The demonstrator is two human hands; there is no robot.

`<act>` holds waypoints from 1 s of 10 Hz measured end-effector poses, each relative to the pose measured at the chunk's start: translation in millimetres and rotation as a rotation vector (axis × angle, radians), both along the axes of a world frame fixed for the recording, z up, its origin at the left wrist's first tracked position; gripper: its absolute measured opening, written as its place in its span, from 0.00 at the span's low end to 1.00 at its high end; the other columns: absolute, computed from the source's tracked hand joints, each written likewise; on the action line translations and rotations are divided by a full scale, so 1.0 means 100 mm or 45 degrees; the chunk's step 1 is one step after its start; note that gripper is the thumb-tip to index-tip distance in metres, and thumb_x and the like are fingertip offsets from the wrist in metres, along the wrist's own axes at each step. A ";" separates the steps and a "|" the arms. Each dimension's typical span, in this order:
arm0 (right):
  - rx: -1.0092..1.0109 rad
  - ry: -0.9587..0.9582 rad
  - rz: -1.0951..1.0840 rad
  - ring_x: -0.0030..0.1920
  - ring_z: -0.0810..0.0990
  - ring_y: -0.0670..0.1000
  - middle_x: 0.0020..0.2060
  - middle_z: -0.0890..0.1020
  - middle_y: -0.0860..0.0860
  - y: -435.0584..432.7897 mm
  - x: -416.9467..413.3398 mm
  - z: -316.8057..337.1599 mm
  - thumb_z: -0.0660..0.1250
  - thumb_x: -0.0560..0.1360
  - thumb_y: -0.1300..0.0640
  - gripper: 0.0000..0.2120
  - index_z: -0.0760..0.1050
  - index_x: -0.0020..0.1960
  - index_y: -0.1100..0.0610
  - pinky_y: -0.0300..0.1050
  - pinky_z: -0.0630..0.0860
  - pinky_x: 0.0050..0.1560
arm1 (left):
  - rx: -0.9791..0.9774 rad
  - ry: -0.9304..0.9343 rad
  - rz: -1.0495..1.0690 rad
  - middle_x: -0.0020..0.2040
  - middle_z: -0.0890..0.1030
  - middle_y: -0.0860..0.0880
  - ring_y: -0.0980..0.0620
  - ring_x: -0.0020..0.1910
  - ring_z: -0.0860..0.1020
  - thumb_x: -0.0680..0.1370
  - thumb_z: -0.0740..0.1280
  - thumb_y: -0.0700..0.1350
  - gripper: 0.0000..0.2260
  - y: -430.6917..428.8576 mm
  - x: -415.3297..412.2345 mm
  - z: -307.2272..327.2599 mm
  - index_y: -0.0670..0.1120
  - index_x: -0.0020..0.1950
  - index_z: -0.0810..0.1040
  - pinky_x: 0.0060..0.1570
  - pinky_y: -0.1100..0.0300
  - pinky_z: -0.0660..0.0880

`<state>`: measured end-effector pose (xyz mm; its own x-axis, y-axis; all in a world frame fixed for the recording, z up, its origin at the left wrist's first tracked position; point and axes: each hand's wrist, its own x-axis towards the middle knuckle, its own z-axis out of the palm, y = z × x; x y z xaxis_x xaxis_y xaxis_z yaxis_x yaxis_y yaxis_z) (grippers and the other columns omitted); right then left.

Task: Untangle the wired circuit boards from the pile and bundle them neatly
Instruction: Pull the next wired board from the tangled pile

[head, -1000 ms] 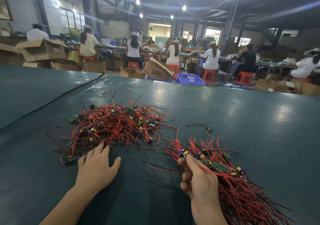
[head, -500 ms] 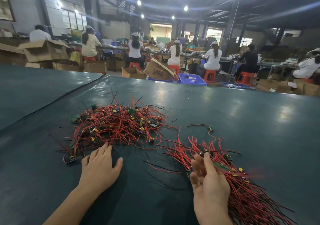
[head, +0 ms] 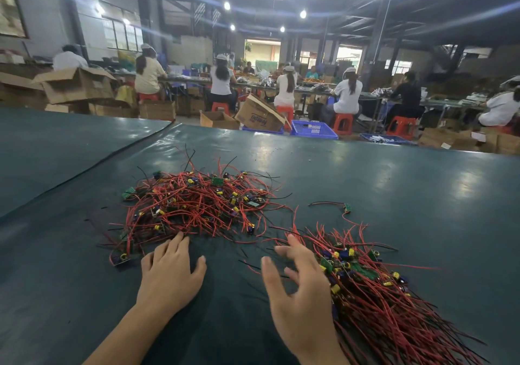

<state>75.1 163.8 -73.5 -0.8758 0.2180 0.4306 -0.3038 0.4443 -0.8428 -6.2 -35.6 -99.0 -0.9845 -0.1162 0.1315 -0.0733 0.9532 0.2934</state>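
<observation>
Right hand (head: 298,288) has released the bundle (head: 394,302) beside it, fingers spread and empty. Left hand (head: 168,274) lies flat, empty, at the pile (head: 197,204). Another pick likely follows.

I am seeing bare table mat (head: 394,178) lying open beyond both heaps. The tangled pile (head: 197,207) is blocking the left, the aligned bundle (head: 380,294) is crowding the right, and loose wires (head: 250,264) are crossing the narrow lane between them.

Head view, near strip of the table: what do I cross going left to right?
Outlying circuit board → left hand → right hand → aligned bundle of wired circuit boards.
</observation>
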 end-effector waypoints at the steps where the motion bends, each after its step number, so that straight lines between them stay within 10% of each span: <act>1: 0.626 -0.150 0.083 0.77 0.49 0.42 0.77 0.53 0.42 -0.03 -0.18 -0.06 0.58 0.77 0.34 0.30 0.62 0.75 0.45 0.34 0.51 0.73 | 0.006 0.005 0.003 0.79 0.54 0.52 0.50 0.77 0.53 0.80 0.52 0.60 0.29 0.00 0.00 0.01 0.48 0.78 0.56 0.74 0.49 0.51; 3: 1.255 -0.473 0.007 0.78 0.34 0.55 0.79 0.36 0.55 -0.01 -0.52 -0.06 0.48 0.77 0.31 0.39 0.39 0.80 0.48 0.54 0.36 0.76 | 0.017 0.006 0.007 0.79 0.54 0.53 0.51 0.77 0.52 0.80 0.52 0.60 0.29 0.00 -0.01 0.00 0.49 0.78 0.56 0.74 0.49 0.50; 7: 1.366 -0.591 0.034 0.71 0.63 0.58 0.70 0.68 0.54 -0.10 -0.70 0.00 0.52 0.82 0.41 0.24 0.69 0.69 0.55 0.58 0.54 0.74 | 0.019 0.008 -0.003 0.79 0.54 0.53 0.50 0.77 0.52 0.80 0.52 0.60 0.29 0.00 -0.01 -0.01 0.48 0.78 0.56 0.74 0.48 0.50; 10: 1.344 -0.468 0.056 0.68 0.67 0.58 0.68 0.70 0.55 -0.20 -0.82 0.01 0.55 0.82 0.47 0.19 0.70 0.67 0.56 0.54 0.62 0.68 | 0.021 0.019 0.002 0.79 0.55 0.53 0.51 0.77 0.53 0.80 0.52 0.60 0.29 0.01 -0.02 -0.01 0.49 0.78 0.56 0.74 0.48 0.50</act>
